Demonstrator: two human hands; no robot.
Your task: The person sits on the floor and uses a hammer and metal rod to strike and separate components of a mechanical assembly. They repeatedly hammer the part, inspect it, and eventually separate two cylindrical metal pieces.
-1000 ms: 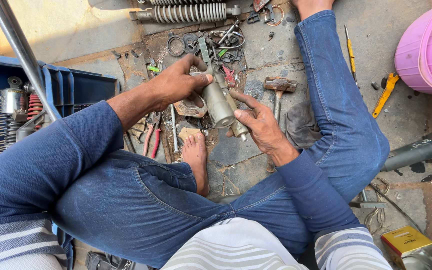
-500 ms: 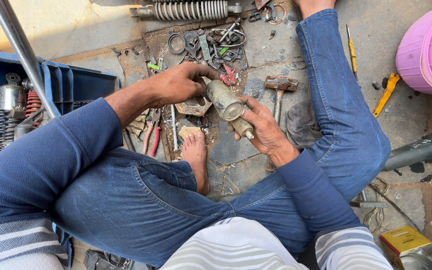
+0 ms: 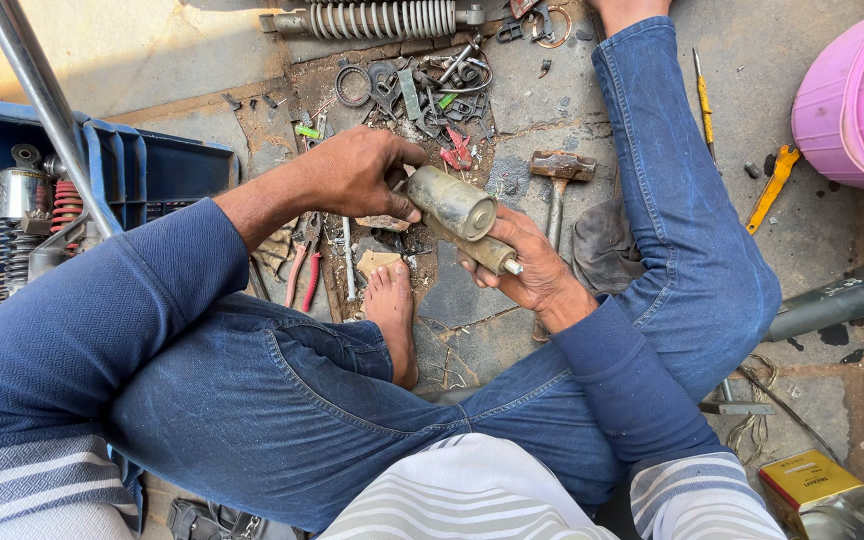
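Observation:
I sit cross-legged on a stone floor in blue jeans. My left hand [image 3: 357,175] grips the far end of a dirty metal cylinder [image 3: 452,200], a sleeve with an open end turned toward me. My right hand [image 3: 527,265] lies under a second, narrower brass-coloured cylinder with a small shaft tip [image 3: 492,252] and cups it from below. The two cylinders touch, held above my bare foot [image 3: 392,315]. A hammer [image 3: 559,175] lies on the floor just beyond my right hand.
A coil-spring shock absorber [image 3: 372,18] lies at the top, with several rings, clips and small tools [image 3: 422,85] below it. Red-handled pliers [image 3: 302,270], a blue crate [image 3: 122,170], a metal rod [image 3: 42,95], a pink bucket [image 3: 852,110], a yellow screwdriver [image 3: 702,100] and a yellow tin [image 3: 817,495] surround me.
The metal cylinder has tipped from nearly upright to lying sideways with its open end toward me. Both hands shifted slightly with it and kept their hold.

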